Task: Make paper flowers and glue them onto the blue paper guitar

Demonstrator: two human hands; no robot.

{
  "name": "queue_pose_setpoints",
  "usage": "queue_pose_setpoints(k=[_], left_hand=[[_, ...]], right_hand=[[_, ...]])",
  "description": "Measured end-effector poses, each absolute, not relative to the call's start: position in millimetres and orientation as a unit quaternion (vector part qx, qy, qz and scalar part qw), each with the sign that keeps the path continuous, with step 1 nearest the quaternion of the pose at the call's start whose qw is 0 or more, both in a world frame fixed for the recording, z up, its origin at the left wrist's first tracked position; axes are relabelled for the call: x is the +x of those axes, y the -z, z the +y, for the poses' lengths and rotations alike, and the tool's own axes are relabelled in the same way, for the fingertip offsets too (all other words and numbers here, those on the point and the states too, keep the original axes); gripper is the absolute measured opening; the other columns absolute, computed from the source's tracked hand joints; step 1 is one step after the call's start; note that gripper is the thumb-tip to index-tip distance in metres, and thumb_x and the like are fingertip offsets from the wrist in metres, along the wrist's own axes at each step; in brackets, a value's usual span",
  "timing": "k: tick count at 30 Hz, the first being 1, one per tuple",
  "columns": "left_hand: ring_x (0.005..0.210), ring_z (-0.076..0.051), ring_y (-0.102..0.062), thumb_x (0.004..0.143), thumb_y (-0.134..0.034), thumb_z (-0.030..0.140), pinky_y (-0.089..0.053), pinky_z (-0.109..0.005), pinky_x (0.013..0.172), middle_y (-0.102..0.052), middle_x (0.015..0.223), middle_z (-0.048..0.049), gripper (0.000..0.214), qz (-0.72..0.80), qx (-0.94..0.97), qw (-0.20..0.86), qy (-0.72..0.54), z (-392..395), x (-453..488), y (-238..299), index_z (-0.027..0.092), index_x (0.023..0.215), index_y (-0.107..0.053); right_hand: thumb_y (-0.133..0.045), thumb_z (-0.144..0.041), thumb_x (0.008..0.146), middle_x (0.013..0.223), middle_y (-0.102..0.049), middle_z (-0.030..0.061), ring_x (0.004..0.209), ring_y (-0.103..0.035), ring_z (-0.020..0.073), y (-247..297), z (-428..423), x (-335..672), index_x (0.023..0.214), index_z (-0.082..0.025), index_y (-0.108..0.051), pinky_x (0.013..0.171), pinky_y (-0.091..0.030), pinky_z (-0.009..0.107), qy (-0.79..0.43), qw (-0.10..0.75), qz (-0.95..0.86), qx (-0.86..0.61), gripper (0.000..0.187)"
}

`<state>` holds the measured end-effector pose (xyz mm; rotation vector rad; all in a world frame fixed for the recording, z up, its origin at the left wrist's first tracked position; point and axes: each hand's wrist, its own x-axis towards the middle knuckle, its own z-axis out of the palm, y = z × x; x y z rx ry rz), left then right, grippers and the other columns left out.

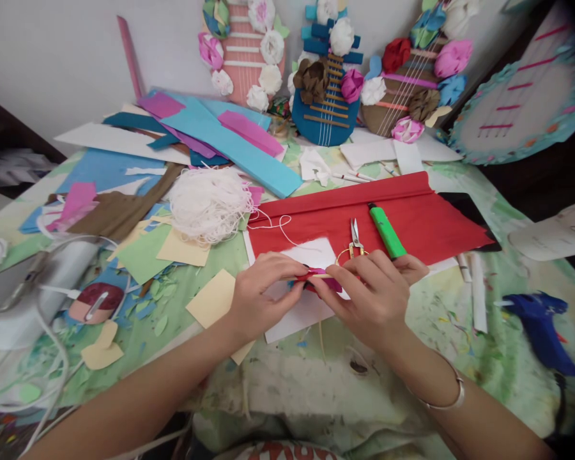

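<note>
My left hand (262, 289) and my right hand (377, 299) meet in front of me, thumbs and fingers pinching a small pink and red paper piece (318, 271). A thin pale stick or strip seems to run along it; the fingertips hide much of both. White paper (294, 321) lies beneath my hands. Just beyond my right hand are small scissors (355, 235) with gold-coloured handles and a green box cutter (386, 231). Both rest on a wide sheet of red crepe paper (297, 214).
A tangled heap of white string (211, 203) sits left of the red paper. Coloured paper strips (230, 144) pile up behind it. Decorated paper lutes (324, 121) lean against the wall. At right lies a blue glue gun (539, 326); white cables (52, 319) loop at left.
</note>
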<state>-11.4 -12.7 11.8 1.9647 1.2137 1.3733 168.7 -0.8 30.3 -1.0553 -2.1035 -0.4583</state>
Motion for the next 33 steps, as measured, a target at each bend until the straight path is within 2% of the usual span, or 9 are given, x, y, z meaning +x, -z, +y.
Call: queue_pose_setpoints(k=[11, 15, 18, 23, 27, 29, 31, 33], left_hand=[[0.082, -0.021, -0.064, 0.074, -0.07, 0.012, -0.048, -0.037, 0.074, -0.073, 0.082, -0.0027, 0.018, 0.391, 0.795, -0.032, -0.463, -10, -20, -5, 0.023, 0.087, -0.069], [0.083, -0.022, -0.064, 0.075, -0.068, 0.011, -0.046, -0.037, 0.072, -0.072, 0.082, -0.0041, 0.017, 0.37, 0.814, -0.123, -0.431, -11, -20, -6, 0.018, 0.091, -0.066], [0.084, -0.022, -0.064, 0.076, -0.067, 0.01, -0.045, -0.037, 0.072, -0.071, 0.083, -0.0056, 0.017, 0.365, 0.821, -0.149, -0.413, -10, -20, -7, 0.016, 0.093, -0.065], [0.084, -0.022, -0.063, 0.079, -0.064, 0.01, -0.046, -0.037, 0.072, -0.071, 0.084, -0.0071, 0.016, 0.369, 0.831, -0.14, -0.391, -7, -22, -4, 0.016, 0.093, -0.064], [0.082, -0.02, -0.061, 0.079, -0.062, 0.01, -0.047, -0.037, 0.073, -0.07, 0.081, -0.0064, 0.011, 0.391, 0.821, -0.08, -0.408, -5, -22, -1, 0.016, 0.089, -0.064], [0.078, -0.018, -0.059, 0.081, -0.061, 0.011, -0.048, -0.036, 0.074, -0.069, 0.078, -0.0057, 0.008, 0.413, 0.803, -0.027, -0.43, -3, -24, -2, 0.016, 0.086, -0.065], [0.075, -0.016, -0.058, 0.082, -0.059, 0.012, -0.048, -0.033, 0.072, -0.068, 0.075, -0.0051, 0.009, 0.436, 0.779, 0.033, -0.449, 0, -25, -3, 0.016, 0.083, -0.066], [0.073, -0.015, -0.058, 0.082, -0.059, 0.012, -0.048, -0.031, 0.07, -0.068, 0.073, -0.0046, 0.01, 0.456, 0.752, 0.096, -0.467, 2, -27, -4, 0.016, 0.083, -0.068]], right_hand=[[-0.064, -0.034, 0.084, 0.053, -0.048, -0.0035, 0.059, -0.04, 0.0127, -31, -2, 169, 0.073, -0.02, -0.06, 0.065, -0.019, 0.035, 0.203, 0.358, -0.819, -0.401, 0.018], [-0.065, -0.032, 0.083, 0.054, -0.048, -0.0034, 0.06, -0.04, 0.0125, -30, -3, 167, 0.074, -0.019, -0.061, 0.065, -0.018, 0.034, 0.2, 0.351, -0.819, -0.407, 0.017], [-0.067, -0.031, 0.082, 0.056, -0.051, -0.0029, 0.061, -0.043, 0.0126, -28, -4, 167, 0.079, -0.018, -0.063, 0.065, -0.019, 0.034, 0.197, 0.346, -0.823, -0.406, 0.014], [-0.067, -0.027, 0.082, 0.066, -0.061, -0.001, 0.066, -0.049, 0.0136, -23, -4, 167, 0.089, -0.019, -0.064, 0.07, -0.025, 0.035, 0.197, 0.348, -0.827, -0.395, 0.011], [-0.065, -0.021, 0.082, 0.083, -0.067, 0.0012, 0.081, -0.058, 0.0171, -24, -3, 168, 0.096, -0.022, -0.063, 0.089, -0.03, 0.042, 0.18, 0.365, -0.832, -0.377, 0.014], [-0.066, -0.021, 0.081, 0.098, -0.067, 0.0048, 0.093, -0.06, 0.0217, -26, -2, 169, 0.104, -0.023, -0.062, 0.096, -0.03, 0.047, 0.174, 0.397, -0.817, -0.38, 0.023], [-0.066, -0.021, 0.079, 0.108, -0.063, 0.0088, 0.102, -0.058, 0.026, -26, 0, 171, 0.109, -0.023, -0.06, 0.096, -0.034, 0.048, 0.151, 0.446, -0.792, -0.388, 0.031], [-0.065, -0.022, 0.079, 0.111, -0.059, 0.0106, 0.105, -0.056, 0.0275, -22, 5, 173, 0.109, -0.023, -0.057, 0.092, -0.039, 0.047, 0.078, 0.491, -0.773, -0.394, 0.031]])
